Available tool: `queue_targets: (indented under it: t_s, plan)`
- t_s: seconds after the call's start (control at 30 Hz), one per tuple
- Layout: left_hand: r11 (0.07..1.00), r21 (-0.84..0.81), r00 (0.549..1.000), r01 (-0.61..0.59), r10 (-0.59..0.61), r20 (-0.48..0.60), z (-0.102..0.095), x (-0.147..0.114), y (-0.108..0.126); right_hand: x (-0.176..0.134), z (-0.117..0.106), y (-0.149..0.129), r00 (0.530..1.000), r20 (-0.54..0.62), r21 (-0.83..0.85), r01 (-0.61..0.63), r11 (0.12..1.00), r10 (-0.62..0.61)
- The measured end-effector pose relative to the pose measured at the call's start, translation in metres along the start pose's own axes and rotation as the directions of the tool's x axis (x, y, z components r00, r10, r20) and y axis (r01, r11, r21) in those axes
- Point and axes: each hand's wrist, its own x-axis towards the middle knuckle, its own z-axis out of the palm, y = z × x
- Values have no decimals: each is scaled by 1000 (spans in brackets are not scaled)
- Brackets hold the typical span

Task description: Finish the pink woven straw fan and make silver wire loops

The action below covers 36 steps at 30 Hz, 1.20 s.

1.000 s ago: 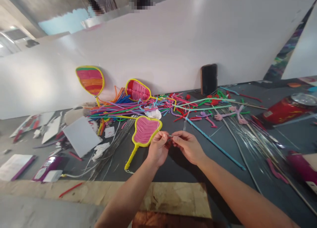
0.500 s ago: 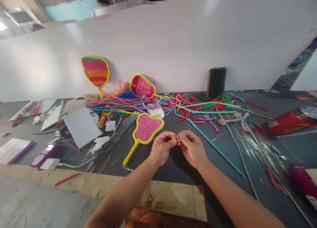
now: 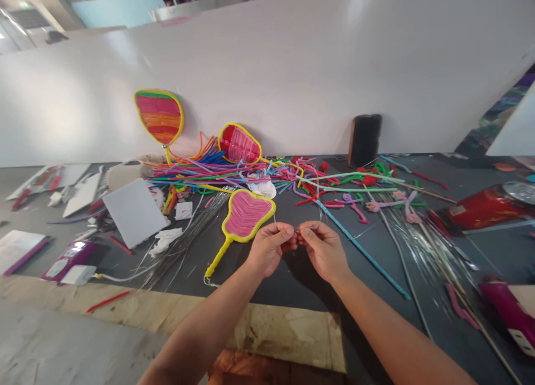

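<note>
My left hand [image 3: 270, 245] and my right hand [image 3: 321, 248] meet over the dark table, thumbs and fingertips pinched almost together. Between them they hold a thin pale strand, thread or fine wire; its middle is hidden by my fingers. Fine ends stick out above the left hand and beside the right. Left of my hands lies a fan [image 3: 249, 213] with a pink face and yellow rim and handle, a short cord at its handle end. A blue fuzzy stick [image 3: 361, 248] slants along the table at the right.
Two more yellow-rimmed fans, one striped [image 3: 159, 117] and one red-pink [image 3: 240, 144], lean by the white board [image 3: 267, 84]. Coloured pipe cleaners [image 3: 196, 176] heap in the middle. A phone [image 3: 365, 140] stands behind; a red can [image 3: 487, 206] lies right. Silvery wires [image 3: 184, 240] spread left.
Both hands keep their pinch, with the fingertips shifted slightly and the strand between them less visible. The view has moved a little; the objects on the table stay put.
</note>
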Motion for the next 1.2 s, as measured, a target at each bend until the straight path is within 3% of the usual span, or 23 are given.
queue_targets:
  t_s: [0.2, 0.47, 0.67, 0.97, 1.2]
  plan:
    - [985, 109, 991, 131, -130, -18, -4, 3, 7, 1, -4, 2, 999, 28, -51, 34, 998, -32]
    - [975, -27, 975, 223, -222, 26, -4, 1, 10, 2, -9, 1, 991, 103, -167, 101, 981, -85]
    - [990, -29, 990, 135, -134, 37, -6, 2, 8, 2, -12, 4, 989, 119, -223, 108, 969, -83]
    - [992, 63, 994, -105, 104, 11, 0, -1, 7, 0, -2, 3, 995, 30, -42, -94, 995, 96]
    - [981, 151, 988, -124, 136, -73, 3, -2, 4, 1, -6, 8, 997, 35, -292, 82, 953, -75]
